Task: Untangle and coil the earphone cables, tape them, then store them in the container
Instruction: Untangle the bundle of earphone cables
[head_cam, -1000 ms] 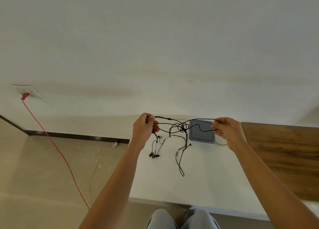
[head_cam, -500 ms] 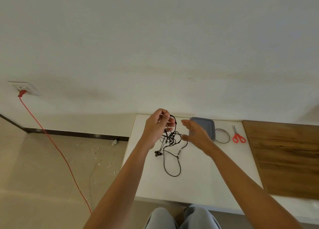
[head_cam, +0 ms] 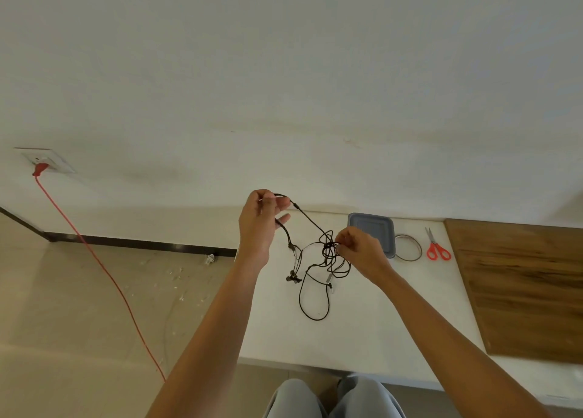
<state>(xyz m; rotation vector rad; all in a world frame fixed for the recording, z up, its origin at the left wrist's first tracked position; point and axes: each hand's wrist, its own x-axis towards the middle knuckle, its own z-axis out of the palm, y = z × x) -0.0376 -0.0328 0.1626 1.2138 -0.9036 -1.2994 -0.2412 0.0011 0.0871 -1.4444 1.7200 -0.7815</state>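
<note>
The earphone cables (head_cam: 328, 250) are held above the white worktop (head_cam: 362, 323), to the left of the grey-blue container (head_cam: 372, 226). One strand is pinched between the thumb and fingertips of the left hand (head_cam: 257, 225), which is raised well to the left of the container. From there the strand is drawn tight down to a knotted tangle. That tangle is pinched by the curled fingers of the right hand (head_cam: 359, 253), seen just before the container's near left corner. Below the tangle, a long loop hangs down to the worktop, and the earbuds (head_cam: 293, 279) dangle left of it. A thin dark ring (head_cam: 408, 260) lies just right of the container, red-handled scissors (head_cam: 434, 244) right of that, and a wooden board (head_cam: 520, 285) farther right.
</note>
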